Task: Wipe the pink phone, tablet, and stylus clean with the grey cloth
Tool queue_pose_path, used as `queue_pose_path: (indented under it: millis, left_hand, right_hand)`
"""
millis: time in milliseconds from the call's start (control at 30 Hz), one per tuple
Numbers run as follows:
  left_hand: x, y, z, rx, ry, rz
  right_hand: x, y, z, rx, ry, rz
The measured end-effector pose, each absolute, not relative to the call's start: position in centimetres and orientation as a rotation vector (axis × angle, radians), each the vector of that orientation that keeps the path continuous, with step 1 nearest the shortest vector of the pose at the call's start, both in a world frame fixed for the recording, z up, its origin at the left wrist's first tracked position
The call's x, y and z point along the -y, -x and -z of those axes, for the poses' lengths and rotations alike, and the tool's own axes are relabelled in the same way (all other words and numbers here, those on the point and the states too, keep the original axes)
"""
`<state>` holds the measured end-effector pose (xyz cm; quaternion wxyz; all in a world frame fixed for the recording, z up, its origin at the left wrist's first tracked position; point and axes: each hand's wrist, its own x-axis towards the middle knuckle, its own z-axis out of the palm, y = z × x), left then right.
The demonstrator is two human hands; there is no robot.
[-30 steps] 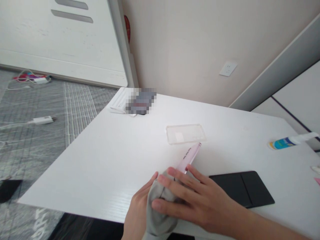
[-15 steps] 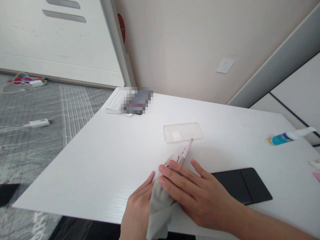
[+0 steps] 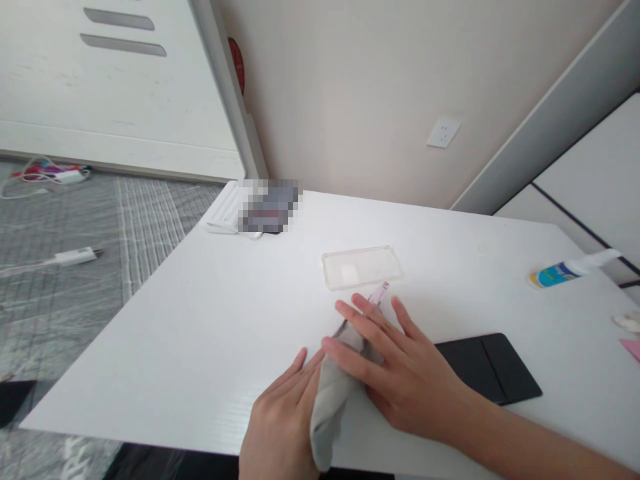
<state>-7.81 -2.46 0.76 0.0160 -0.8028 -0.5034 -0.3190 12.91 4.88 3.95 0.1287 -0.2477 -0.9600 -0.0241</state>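
Note:
A grey cloth point(image 3: 333, 393) is wrapped around a slim pale pink pen-like stick point(image 3: 379, 293), whose far end pokes out past my fingers. My left hand point(image 3: 287, 413) holds the cloth from below and the left, its thumb raised and most fingers hidden under the cloth. Across the top lies my right hand point(image 3: 400, 367), fingers stretched and slightly parted, pressing the cloth and stick against the left. Just beyond the stick's tip lies a clear phone case point(image 3: 363, 268). A flat black folded cover point(image 3: 493, 370) is partly behind my right hand and forearm.
Everything lies on a white table point(image 3: 175, 353). A white-and-blue spray bottle point(image 3: 560, 273) rests on its side at the right, near a pink scrap point(image 3: 631, 348). At the back left are a white folded item point(image 3: 223, 212) and a blurred dark object point(image 3: 273, 207).
My right hand has slid forward along the cloth, covering more of the pink stick. The cloth's hanging end has shifted right and looks narrower. The view has moved slightly.

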Motion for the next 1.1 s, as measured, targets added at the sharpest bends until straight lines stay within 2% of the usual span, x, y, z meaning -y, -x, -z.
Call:
queue_pose_path:
  millis: [167, 367, 567, 767, 967, 1100]
  left_hand:
    - [2.7, 7.4, -0.7, 1.684, 2.454, 0.942]
    - [2.8, 7.6, -0.9, 1.598, 2.520, 1.082]
    - [2.7, 7.3, -0.6, 1.683, 2.447, 0.935]
    - [2.7, 7.6, -1.0, 1.571, 2.507, 1.034]
    - [2.8, 7.4, -0.7, 1.680, 2.467, 0.941]
    - [2.8, 7.5, -0.7, 1.663, 2.509, 1.029]
  right_hand:
    - [-6.6, -13.8, -4.0, 2.618, 1.071, 0.212]
    - [-4.2, -12.7, -3.7, 2.805, 0.488, 0.088]
    - [-6.7, -13.6, -3.6, 2.648, 0.919, 0.098]
    - [-4.3, -12.7, -3.7, 2.809, 0.488, 0.022]
    - [-6.7, -13.8, -3.8, 2.661, 0.887, 0.139]
    - [-6.5, -13.5, -4.0, 2.657, 0.691, 0.117]
